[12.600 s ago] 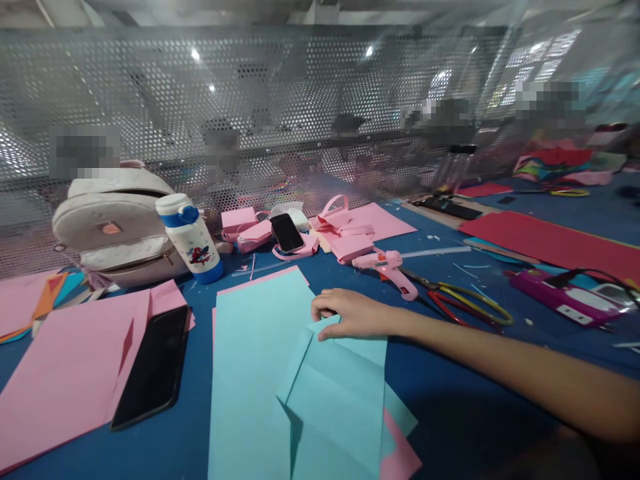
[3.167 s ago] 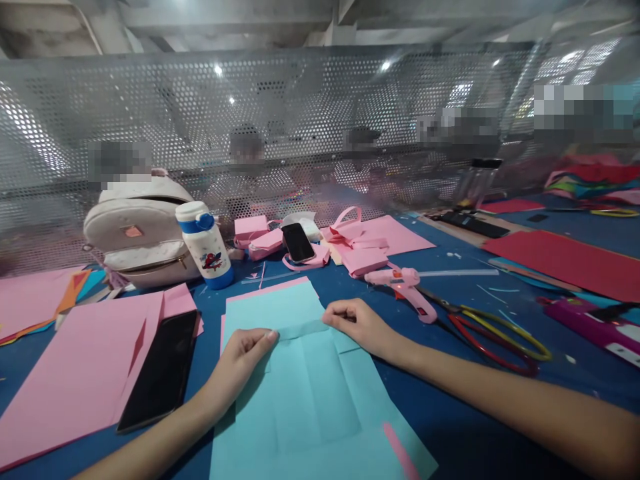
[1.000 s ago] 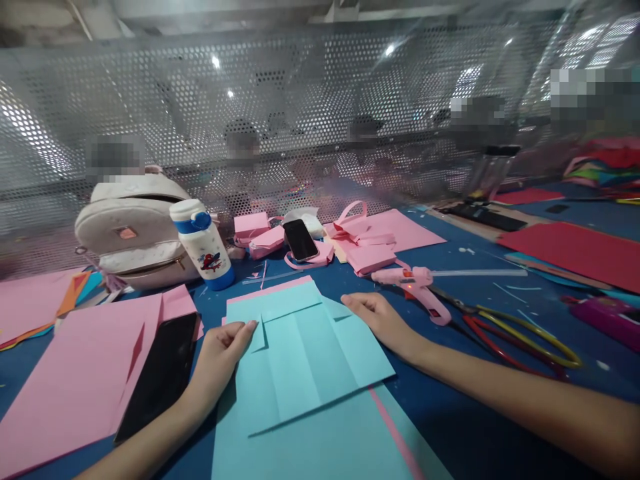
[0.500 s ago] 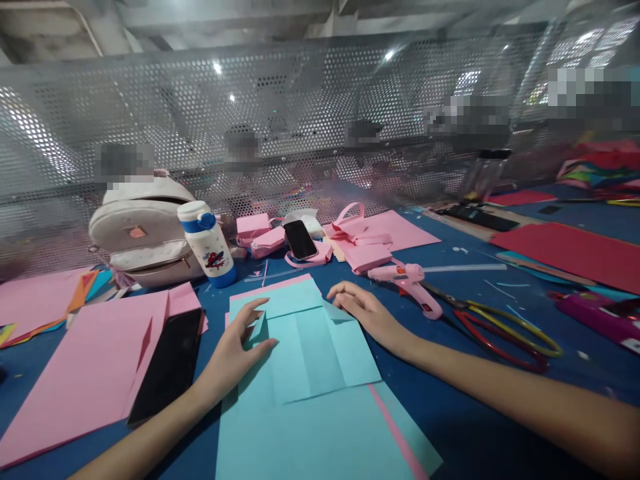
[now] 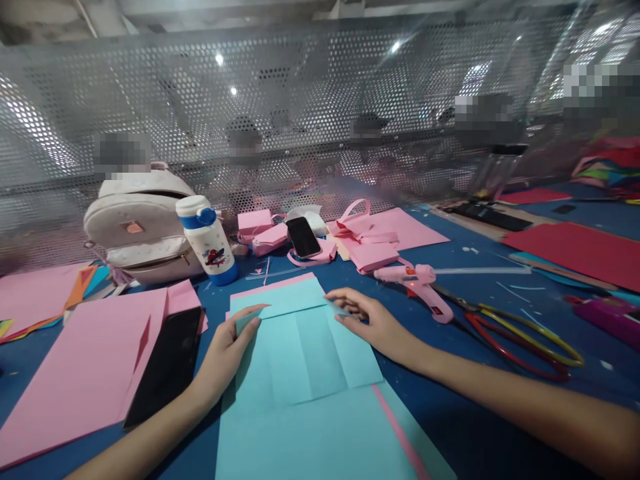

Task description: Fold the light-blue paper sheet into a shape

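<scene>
A creased light blue paper (image 5: 313, 350) lies in front of me on larger light blue sheets (image 5: 300, 443). It has a folded band across its far side and a small corner flap at each side. My left hand (image 5: 225, 347) pinches the left flap between thumb and fingers. At the other side, the right flap sits between the thumb and curled fingers of my right hand (image 5: 373, 323). Pink paper edges show beneath the blue sheets.
Right of my hand lie a pink glue gun (image 5: 417, 287) and scissors (image 5: 525, 337). To the left are a black tablet-like slab (image 5: 165, 367) and pink sheets (image 5: 95, 367). A bottle (image 5: 213, 250), backpack (image 5: 143, 223), phone (image 5: 303, 238) and pink paper pieces (image 5: 370, 257) stand or lie behind.
My left thumb and fingers have closed on the left flap. The right thumb has come down at the right flap, bringing it between thumb and fingers. The view has shifted slightly.
</scene>
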{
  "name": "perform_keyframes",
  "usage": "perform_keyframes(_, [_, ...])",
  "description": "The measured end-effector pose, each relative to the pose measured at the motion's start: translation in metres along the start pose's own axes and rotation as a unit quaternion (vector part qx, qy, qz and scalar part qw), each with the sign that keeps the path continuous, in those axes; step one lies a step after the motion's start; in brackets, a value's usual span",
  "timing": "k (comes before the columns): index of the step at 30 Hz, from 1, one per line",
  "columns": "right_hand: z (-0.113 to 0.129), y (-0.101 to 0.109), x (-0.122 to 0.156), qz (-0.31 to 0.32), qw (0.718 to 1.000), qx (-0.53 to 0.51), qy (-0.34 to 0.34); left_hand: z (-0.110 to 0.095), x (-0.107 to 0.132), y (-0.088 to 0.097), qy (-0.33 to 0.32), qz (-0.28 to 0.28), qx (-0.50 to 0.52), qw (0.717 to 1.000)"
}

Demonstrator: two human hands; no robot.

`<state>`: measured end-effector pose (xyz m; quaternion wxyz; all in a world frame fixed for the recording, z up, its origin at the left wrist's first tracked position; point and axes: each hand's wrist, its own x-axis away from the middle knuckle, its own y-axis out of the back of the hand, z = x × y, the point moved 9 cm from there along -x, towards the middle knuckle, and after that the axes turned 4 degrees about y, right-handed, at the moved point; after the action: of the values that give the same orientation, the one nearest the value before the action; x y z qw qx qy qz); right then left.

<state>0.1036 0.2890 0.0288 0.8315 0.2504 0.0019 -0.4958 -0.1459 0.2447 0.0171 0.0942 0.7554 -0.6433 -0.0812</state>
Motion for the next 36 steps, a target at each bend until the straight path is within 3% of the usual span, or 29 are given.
perform_keyframes(8, [0.005, 0.005, 0.0, -0.001, 0.999, -0.029, -0.021, 0.011, 0.003, -0.007, 0.034, 0.039, 0.014, 0.999])
perform_keyframes(16, [0.008, 0.005, 0.0, -0.016, 1.0, 0.002, 0.002, 0.009, 0.004, -0.021, 0.036, 0.116, 0.001, 0.993])
perform_keyframes(22, [0.0, 0.014, 0.006, -0.076, 0.995, -0.044, -0.049, 0.008, 0.004, -0.021, 0.033, 0.11, 0.008, 0.993])
perform_keyframes(31, [-0.008, 0.015, 0.005, -0.085, 0.985, -0.118, -0.091, 0.005, 0.005, -0.023, 0.059, 0.122, 0.054, 0.989])
perform_keyframes(36, [-0.013, 0.016, 0.005, -0.098, 0.978, -0.15, -0.104, 0.02, 0.002, -0.014, 0.078, 0.071, 0.095, 0.99])
